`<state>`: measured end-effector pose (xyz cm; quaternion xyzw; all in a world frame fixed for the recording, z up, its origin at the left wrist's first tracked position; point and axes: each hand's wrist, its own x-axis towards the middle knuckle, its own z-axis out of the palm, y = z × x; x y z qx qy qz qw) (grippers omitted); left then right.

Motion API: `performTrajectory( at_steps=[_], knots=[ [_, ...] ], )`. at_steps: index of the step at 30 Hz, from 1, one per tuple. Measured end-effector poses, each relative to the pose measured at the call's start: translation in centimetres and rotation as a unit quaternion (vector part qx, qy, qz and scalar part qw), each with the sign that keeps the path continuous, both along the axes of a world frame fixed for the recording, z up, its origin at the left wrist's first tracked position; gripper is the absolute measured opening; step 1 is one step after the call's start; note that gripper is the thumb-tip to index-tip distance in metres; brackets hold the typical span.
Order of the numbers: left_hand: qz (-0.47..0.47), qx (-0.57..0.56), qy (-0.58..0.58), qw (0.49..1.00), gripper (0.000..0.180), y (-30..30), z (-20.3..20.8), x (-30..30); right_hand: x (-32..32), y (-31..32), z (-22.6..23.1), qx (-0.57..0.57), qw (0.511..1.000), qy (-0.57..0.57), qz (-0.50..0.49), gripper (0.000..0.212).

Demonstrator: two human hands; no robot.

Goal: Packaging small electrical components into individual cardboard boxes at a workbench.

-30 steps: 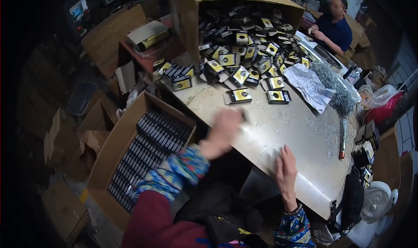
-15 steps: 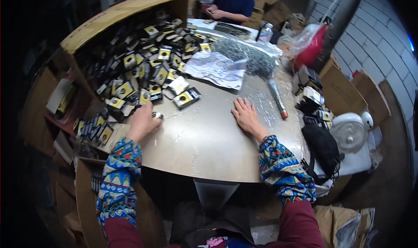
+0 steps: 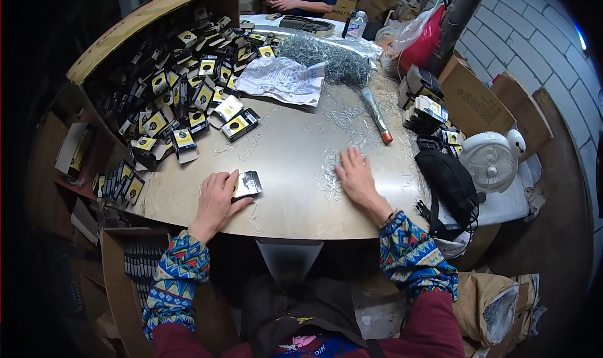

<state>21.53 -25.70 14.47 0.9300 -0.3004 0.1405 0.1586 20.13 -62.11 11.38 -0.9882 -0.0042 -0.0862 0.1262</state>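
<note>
Small box (image 3: 251, 183) in the left hand (image 3: 215, 199), nearside of a crumpled sheet (image 3: 284, 81).
Left of the sheet lie heaped boxes (image 3: 179, 94). In front and to its left, the left hand curls over the small box, which shows yellow by the fingers, a pale right-hand panel and black edges. In front and to its right, the right hand (image 3: 359, 181) rests palm down, fingers straight and slightly spread, among thin metal pins (image 3: 328, 181); whether it grips any cannot be told.

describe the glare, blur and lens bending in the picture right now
Head view: pale glare on the tabletop; same view: its near edge bows with the fisheye lens; same view: corners sink into black; same view: left hand and right hand look fairly sharp.
</note>
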Motion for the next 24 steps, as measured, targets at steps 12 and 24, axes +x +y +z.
performTrajectory(
  at_steps=[12, 24],
  knots=[
    [0.139, -0.681, 0.444, 0.566, 0.029, 2.0, -3.3, -14.1, -0.7, 3.9, 1.8, 0.204, 0.966, -0.129, 0.091, 0.036],
    [0.187, -0.486, 0.647, 0.557, 0.023, -4.0, -10.6, -22.2, -10.0, 16.9, 0.6, 0.055, 0.989, -0.065, 0.117, 0.044]
  ],
)
